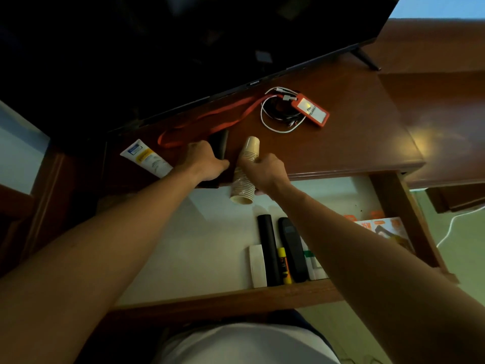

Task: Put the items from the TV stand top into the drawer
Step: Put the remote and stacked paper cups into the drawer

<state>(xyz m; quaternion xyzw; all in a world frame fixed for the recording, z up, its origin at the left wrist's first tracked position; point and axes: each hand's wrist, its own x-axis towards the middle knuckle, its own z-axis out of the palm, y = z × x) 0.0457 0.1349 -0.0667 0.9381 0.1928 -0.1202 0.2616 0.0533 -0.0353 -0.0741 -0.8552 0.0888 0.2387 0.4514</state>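
Note:
My right hand (263, 172) grips a stack of beige paper cups (246, 164) lying across the front edge of the brown TV stand top (362, 132). My left hand (204, 161) closes on a long black object (219, 144) just left of the cups. A white tube (145, 157) lies at the far left of the top. A red lanyard (210, 119) runs to a red badge holder (311, 110), beside coiled white and black cables (278, 114). Below, the open drawer (183, 245) holds two black remotes (269, 248), a yellow glue stick (284, 265) and white items.
A black TV (183, 43) stands along the back of the top, close above the lanyard. A printed packet (385, 229) lies in the drawer's right corner. The drawer's wooden front rail (231, 298) runs near my body. A white cable (451, 227) trails on the floor at right.

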